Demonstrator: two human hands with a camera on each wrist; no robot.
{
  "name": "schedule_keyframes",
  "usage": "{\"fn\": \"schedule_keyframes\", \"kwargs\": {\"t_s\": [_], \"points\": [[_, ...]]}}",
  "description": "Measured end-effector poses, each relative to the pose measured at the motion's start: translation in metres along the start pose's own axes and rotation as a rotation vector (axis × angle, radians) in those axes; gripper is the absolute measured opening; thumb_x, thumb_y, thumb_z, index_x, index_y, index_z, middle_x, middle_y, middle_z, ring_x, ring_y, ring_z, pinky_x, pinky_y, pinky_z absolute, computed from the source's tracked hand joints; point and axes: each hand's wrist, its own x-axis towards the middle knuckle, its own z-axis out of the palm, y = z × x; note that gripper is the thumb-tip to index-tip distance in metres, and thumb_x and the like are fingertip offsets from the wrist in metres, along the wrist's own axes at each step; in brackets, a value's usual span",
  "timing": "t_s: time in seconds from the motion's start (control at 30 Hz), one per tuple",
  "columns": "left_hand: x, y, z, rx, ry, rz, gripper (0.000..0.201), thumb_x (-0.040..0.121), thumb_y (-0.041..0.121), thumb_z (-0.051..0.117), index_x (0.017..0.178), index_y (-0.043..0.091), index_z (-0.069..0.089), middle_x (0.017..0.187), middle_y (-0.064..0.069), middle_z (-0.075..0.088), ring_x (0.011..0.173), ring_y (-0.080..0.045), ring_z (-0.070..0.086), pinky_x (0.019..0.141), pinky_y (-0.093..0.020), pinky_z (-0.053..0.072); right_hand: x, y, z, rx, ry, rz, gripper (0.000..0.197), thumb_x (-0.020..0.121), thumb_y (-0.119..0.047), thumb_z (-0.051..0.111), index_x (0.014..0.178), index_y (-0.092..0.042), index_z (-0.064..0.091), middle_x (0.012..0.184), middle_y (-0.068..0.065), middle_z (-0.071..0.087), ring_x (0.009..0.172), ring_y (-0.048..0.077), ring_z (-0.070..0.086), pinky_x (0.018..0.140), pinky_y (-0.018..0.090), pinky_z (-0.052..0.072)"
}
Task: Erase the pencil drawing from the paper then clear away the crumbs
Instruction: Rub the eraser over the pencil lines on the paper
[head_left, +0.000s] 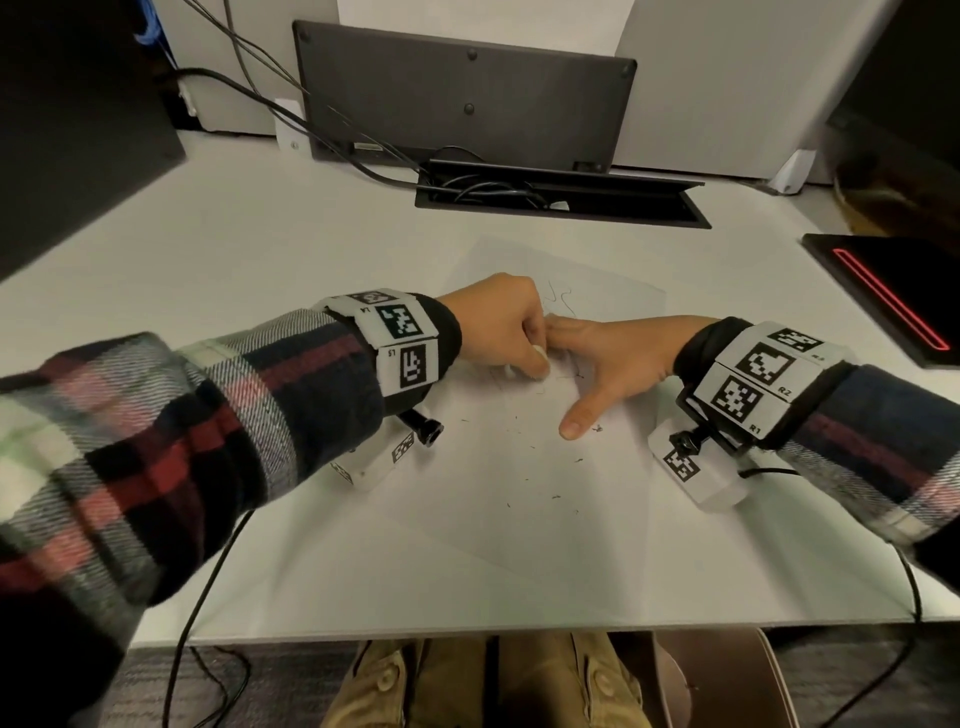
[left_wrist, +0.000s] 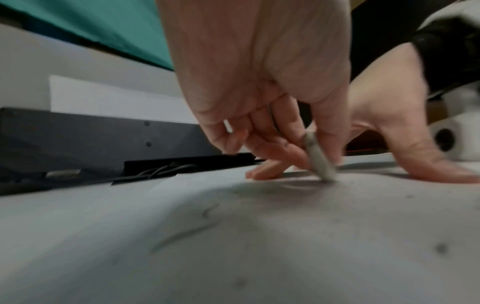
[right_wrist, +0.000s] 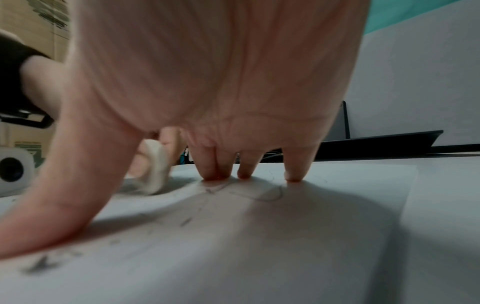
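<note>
A white sheet of paper (head_left: 519, 467) lies flat on the desk, turned a bit askew, with faint grey pencil squiggles (head_left: 558, 301) left near its far end. The small white oval eraser (left_wrist: 318, 158) is tilted with its lower tip touching the sheet, looking kinda grubby and grey along the edge. Little dark eraser crumbs (head_left: 530, 467) are scattered over the middle and near part of the page, mostly thin curled slivers.
</note>
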Motion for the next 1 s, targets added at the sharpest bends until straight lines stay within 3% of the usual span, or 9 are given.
{"fn": "schedule_keyframes", "kwargs": {"t_s": [0.13,0.33,0.43,0.63,0.73,0.8,0.87,0.93,1.0], "points": [[-0.002,0.002,0.002,-0.022,-0.001,0.003,0.013,0.077,0.026,0.074,0.081,0.014,0.075,0.066,0.007,0.064,0.063,-0.004,0.056,0.064,-0.017,0.046,0.0,0.0,0.001,0.003,0.004,-0.005,0.093,0.071,-0.027,0.079,0.144,-0.026,0.021,0.136,-0.02,0.018,0.125,-0.005,0.016,0.109,0.019,0.012],[-0.003,0.004,0.005,-0.01,-0.002,0.014,0.009,0.078,0.024,0.073,0.075,0.015,0.074,0.06,0.01,0.06,0.056,-0.001,0.053,0.054,-0.008,0.039,0.002,0.002,0.001,0.008,0.011,0.009,0.091,0.069,-0.029,0.08,0.142,-0.027,0.025,0.133,-0.023,0.019,0.128,-0.001,0.019,0.113,0.023,0.014],[0.0,0.002,0.004,0.006,0.091,-0.003,0.012,0.078,0.021,0.072,0.082,0.01,0.075,0.06,0.007,0.062,0.052,0.0,0.054,0.055,-0.01,0.04,0.003,0.004,0.001,0.006,-0.003,0.014,0.094,0.068,-0.032,0.08,0.143,-0.027,0.024,0.138,-0.02,0.02,0.135,0.004,0.018,0.116,0.029,0.015],[-0.004,0.001,0.005,-0.003,0.058,0.006,0.011,0.078,0.024,0.073,0.082,0.014,0.075,0.066,0.006,0.066,0.057,0.0,0.055,0.053,-0.005,0.038,0.002,0.003,0.002,-0.002,0.011,-0.003,0.096,0.07,-0.029,0.08,0.145,-0.027,0.02,0.134,-0.024,0.016,0.126,-0.005,0.015,0.11,0.019,0.011],[-0.009,0.0,0.004,-0.019,0.031,-0.007,0.012,0.078,0.024,0.073,0.082,0.013,0.075,0.072,0.0,0.07,0.057,0.001,0.055,0.053,-0.004,0.039,0.005,0.007,0.002,-0.042,-0.005,0.021,0.103,0.066,-0.04,0.08,0.146,-0.028,0.017,0.145,-0.022,0.011,0.135,-0.001,0.01,0.116,0.027,0.007],[-0.015,0.001,0.005,-0.047,-0.052,0.003,0.013,0.078,0.025,0.074,0.082,0.013,0.075,0.065,0.004,0.066,0.051,0.006,0.053,0.05,-0.003,0.036,0.008,0.011,0.003,-0.105,-0.03,0.059,0.121,0.054,-0.062,0.077,0.149,-0.029,0.01,0.155,-0.016,-0.001,0.142,0.004,0.001,0.12,0.038,0.006],[-0.016,-0.002,0.003,-0.023,-0.017,0.009,0.014,0.078,0.024,0.074,0.083,0.012,0.076,0.069,0.002,0.068,0.051,0.01,0.051,0.05,-0.001,0.035,0.01,0.013,0.003,-0.143,-0.042,0.074,0.134,0.042,-0.076,0.068,0.149,-0.029,0.003,0.156,-0.015,-0.007,0.143,0.004,-0.006,0.12,0.04,0.006],[-0.014,-0.005,-0.001,0.02,0.072,-0.002,0.013,0.079,0.022,0.072,0.083,0.01,0.076,0.071,0.0,0.068,0.051,0.014,0.05,0.05,-0.001,0.035,0.011,0.014,0.002,-0.147,-0.041,0.073,0.137,0.039,-0.078,0.064,0.149,-0.028,0.0,0.156,-0.015,-0.008,0.143,0.003,-0.007,0.12,0.04,0.005],[-0.015,-0.003,0.0,0.023,0.044,-0.01,0.013,0.078,0.022,0.072,0.082,0.01,0.076,0.064,0.006,0.063,0.051,0.014,0.05,0.05,-0.001,0.035,0.01,0.014,0.001,-0.149,-0.04,0.074,0.135,0.041,-0.077,0.065,0.149,-0.028,0.001,0.156,-0.014,-0.008,0.143,0.003,-0.007,0.12,0.04,0.005]]}}
